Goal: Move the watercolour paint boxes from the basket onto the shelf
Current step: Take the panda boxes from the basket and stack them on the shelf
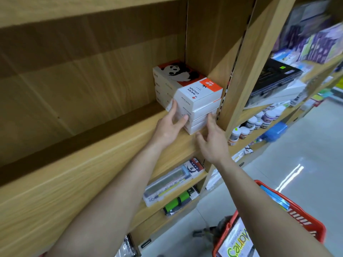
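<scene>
A stack of several white watercolour paint boxes [187,89] with a panda and red band on top stands on the wooden shelf [104,145], against its right wall. My left hand [170,125] presses on the stack's front left corner, fingers spread over the box ends. My right hand [211,140] touches the stack's lower right front edge, fingers apart, holding nothing. The red basket [304,219] sits low at the right on the floor, with a white box printed in green lettering [235,243] and a blue item inside it.
The shelf's left part is bare wood. Lower shelves hold packaged pens [172,182] and a green-and-black item [178,201]. The neighbouring bay to the right carries a black case [274,80], small jars [259,121] and purple packs. Grey floor lies at the right.
</scene>
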